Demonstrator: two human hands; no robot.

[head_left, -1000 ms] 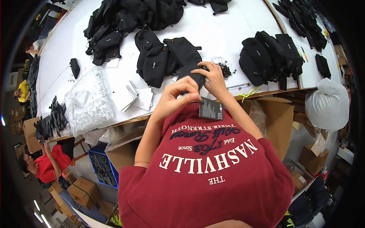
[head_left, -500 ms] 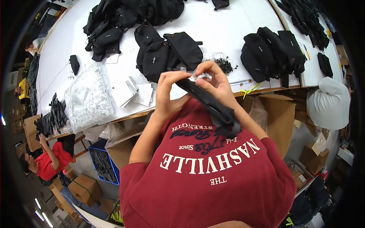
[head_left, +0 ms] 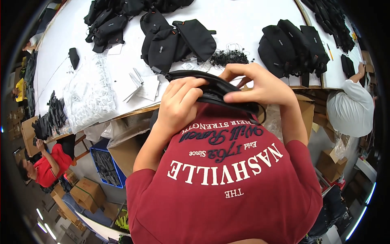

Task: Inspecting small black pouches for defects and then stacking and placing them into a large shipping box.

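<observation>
Your left hand [head_left: 178,101] is gripping a black pouch [head_left: 213,91] at your 12 o'clock; your right hand [head_left: 262,87] is holding thumb and fingers apart at its mouth; black cords [head_left: 229,58] are lying beyond, at 1 o'clock.

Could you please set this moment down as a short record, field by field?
Left hand: grips a soft black fabric pouch
Right hand: at the pouch's mouth, thumb and forefinger apart; grip unclear
Pouch state: mouth spread open
On the white-topped table: black fabric bags, a tangle of thin black cords, loose white paper sheets, a clear plastic bag of small white pieces
Nearby: a co-worker in a red shirt, on the left
</observation>
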